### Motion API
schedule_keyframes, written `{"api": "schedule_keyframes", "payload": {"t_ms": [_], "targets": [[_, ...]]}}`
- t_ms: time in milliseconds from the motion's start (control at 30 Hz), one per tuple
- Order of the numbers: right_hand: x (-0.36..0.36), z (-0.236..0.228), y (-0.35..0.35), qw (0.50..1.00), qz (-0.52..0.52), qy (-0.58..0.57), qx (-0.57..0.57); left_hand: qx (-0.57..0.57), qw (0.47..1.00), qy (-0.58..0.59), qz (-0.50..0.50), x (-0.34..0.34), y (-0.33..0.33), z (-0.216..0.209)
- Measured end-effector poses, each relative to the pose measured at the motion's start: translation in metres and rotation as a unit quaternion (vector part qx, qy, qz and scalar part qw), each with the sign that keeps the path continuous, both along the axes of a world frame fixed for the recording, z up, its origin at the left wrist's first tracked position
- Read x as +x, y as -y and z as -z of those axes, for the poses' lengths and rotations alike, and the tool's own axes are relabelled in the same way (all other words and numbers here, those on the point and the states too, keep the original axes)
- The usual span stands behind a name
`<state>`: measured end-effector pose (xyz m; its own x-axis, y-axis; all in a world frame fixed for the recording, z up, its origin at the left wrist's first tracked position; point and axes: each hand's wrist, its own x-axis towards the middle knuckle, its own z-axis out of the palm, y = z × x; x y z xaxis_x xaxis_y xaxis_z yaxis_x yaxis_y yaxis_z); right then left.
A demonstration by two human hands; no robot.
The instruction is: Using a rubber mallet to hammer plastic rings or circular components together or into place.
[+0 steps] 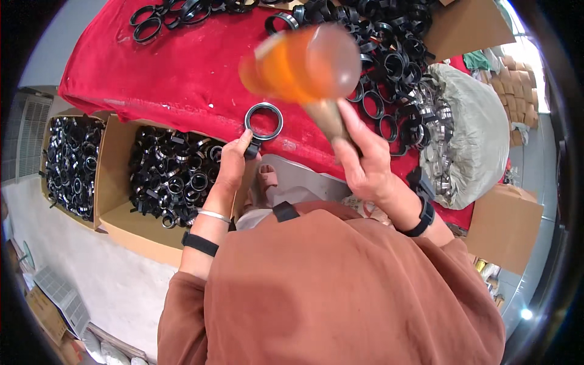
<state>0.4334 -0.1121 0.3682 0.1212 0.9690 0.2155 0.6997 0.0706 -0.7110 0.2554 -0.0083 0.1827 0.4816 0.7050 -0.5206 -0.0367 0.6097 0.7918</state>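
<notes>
My left hand (236, 157) pinches the black tab of a ring clamp (280, 125), a black ring with a silvery inner band. The ring lies at the near edge of a table draped in red cloth (182, 67). In my right hand (368, 158) is the handle of a mallet (298, 64) with an orange, translucent head. That head is raised over the cloth, up and to the right of the ring, and is blurred by motion. Fingers of both hands are closed around what they hold.
Black rings (383, 67) are heaped at the table's far right, with several more (146, 29) at far left. Beside the heap sits a pale sack (477, 131) near silvery rings. Cardboard boxes (108, 167) full of black rings stand left of me. An open carton (508, 228) is at right.
</notes>
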Motion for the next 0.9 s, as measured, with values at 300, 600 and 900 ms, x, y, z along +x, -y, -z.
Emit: {"api": "schedule_keyframes", "payload": {"t_ms": [300, 600, 900], "targets": [[-0.009, 0.051, -0.047, 0.991, -0.032, 0.005, -0.133, -0.024, 0.999, -0.002, -0.036, 0.006, 0.012, -0.002], [0.026, 0.075, 0.0, 0.972, 0.107, -0.091, -0.188, -0.015, 0.999, 0.02, -0.022, 0.014, 0.006, -0.009], [0.023, 0.06, 0.059, 0.992, -0.005, -0.016, -0.125, -0.062, 0.996, 0.055, -0.022, 0.007, 0.008, -0.015]]}}
